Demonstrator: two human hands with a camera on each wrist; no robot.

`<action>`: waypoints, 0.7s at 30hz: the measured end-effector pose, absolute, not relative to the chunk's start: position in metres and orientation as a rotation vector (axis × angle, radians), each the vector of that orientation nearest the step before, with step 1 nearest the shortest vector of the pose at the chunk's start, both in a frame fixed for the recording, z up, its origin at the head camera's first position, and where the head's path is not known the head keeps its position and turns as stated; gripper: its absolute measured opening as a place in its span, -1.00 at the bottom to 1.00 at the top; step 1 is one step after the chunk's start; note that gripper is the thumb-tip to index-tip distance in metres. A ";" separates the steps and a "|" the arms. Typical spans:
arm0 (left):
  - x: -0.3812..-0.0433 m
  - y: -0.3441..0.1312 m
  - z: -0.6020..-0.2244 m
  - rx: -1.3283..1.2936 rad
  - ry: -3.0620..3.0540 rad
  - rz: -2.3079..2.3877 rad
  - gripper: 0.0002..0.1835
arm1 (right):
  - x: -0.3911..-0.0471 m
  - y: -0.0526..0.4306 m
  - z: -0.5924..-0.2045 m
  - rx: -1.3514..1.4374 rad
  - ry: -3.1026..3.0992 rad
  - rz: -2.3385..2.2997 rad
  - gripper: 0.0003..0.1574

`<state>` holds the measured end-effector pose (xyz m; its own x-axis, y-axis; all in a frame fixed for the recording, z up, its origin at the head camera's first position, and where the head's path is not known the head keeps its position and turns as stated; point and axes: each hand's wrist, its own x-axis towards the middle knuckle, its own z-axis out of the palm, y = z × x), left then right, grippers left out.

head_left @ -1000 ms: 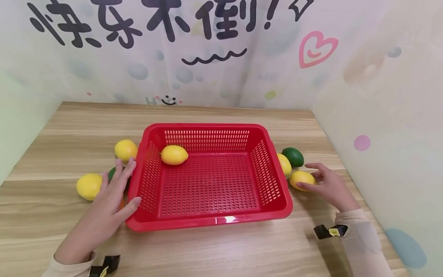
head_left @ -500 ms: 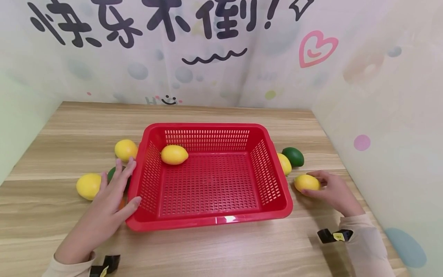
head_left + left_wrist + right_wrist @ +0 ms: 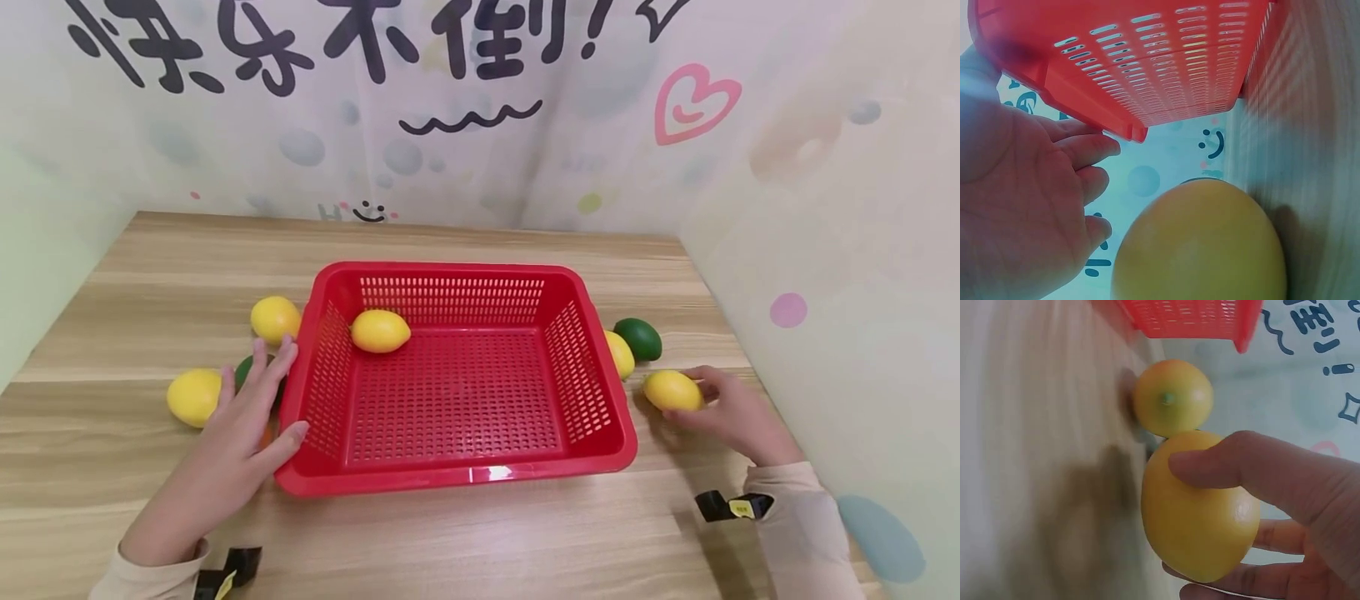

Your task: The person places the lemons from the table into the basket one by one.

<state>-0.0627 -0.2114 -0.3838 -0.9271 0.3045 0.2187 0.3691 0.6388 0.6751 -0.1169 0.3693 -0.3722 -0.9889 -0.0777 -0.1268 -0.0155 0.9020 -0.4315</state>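
Held lemon: yellow, gripped at the right of a red basket and apart from it; whether it clears the wooden table is hard to tell.
Right hand: curled round the lemon, its thumb laid across one side and the fingers bent about the other.
Left hand: spread, fingers almost straight and gripping nothing, with fingertips and thumb tip at the basket's left rim.
Red basket: upright on the table between the two hands, its walls and floor slotted.
Basket lemon: lies inside, toward the far left corner.
Fruit at right: a yellow fruit, partly hidden by the basket wall, sits just beside a dark green fruit.
Fruit at left: two yellow pieces, one near the far fingers, one outside the hand; a green piece shows between the fingers.
Sleeves: pale, a black device at each wrist.
Backdrop: bold black lettering and a pink heart.
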 end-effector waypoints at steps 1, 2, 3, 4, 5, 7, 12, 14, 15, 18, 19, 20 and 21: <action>-0.063 -0.211 -0.384 -0.572 -2.765 -1.170 -0.04 | -0.117 0.370 -0.368 -0.062 2.937 -0.662 -0.20; -0.063 -0.211 -0.384 -0.575 -2.764 -1.171 -0.04 | -0.117 0.371 -0.363 -0.055 2.958 -0.655 -0.18; -0.063 -0.211 -0.384 -0.576 -2.764 -1.171 -0.04 | -0.118 0.371 -0.357 -0.053 2.978 -0.659 -0.18; -0.063 -0.211 -0.384 -0.576 -2.764 -1.171 -0.05 | -0.118 0.372 -0.351 -0.051 3.009 -0.654 -0.17; -0.063 -0.211 -0.384 -0.576 -2.763 -1.171 -0.05 | -0.119 0.372 -0.344 -0.042 3.038 -0.653 -0.15; -0.063 -0.211 -0.384 -0.575 -2.763 -1.167 -0.05 | -0.120 0.370 -0.333 -0.027 3.085 -0.684 -0.15; -0.063 -0.211 -0.383 -0.572 -2.762 -1.168 -0.04 | -0.122 0.365 -0.316 0.000 3.150 -0.759 -0.17; -0.063 -0.211 -0.383 -0.570 -2.762 -1.170 -0.04 | -0.124 0.363 -0.313 0.002 3.155 -0.758 -0.17; -0.062 -0.211 -0.383 -0.569 -2.761 -1.171 -0.04 | -0.124 0.362 -0.313 0.007 3.151 -0.762 -0.16; -0.062 -0.211 -0.383 -0.566 -2.765 -1.167 -0.04 | -0.126 0.360 -0.312 0.010 3.147 -0.765 -0.16; -0.062 -0.211 -0.383 -0.566 -2.766 -1.166 -0.04 | -0.127 0.360 -0.311 0.011 3.148 -0.771 -0.15; -0.062 -0.211 -0.383 -0.565 -2.767 -1.166 -0.04 | -0.128 0.359 -0.311 0.011 3.147 -0.778 -0.15; -0.062 -0.211 -0.382 -0.565 -2.768 -1.165 -0.04 | -0.129 0.358 -0.310 0.009 3.151 -0.787 -0.16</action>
<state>-0.0617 -0.2110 -0.3825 -0.9281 0.3016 0.2184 0.3671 0.6416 0.6736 -0.1291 0.3580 -0.3100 -0.9943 0.0310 0.1015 -0.0204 0.8829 -0.4691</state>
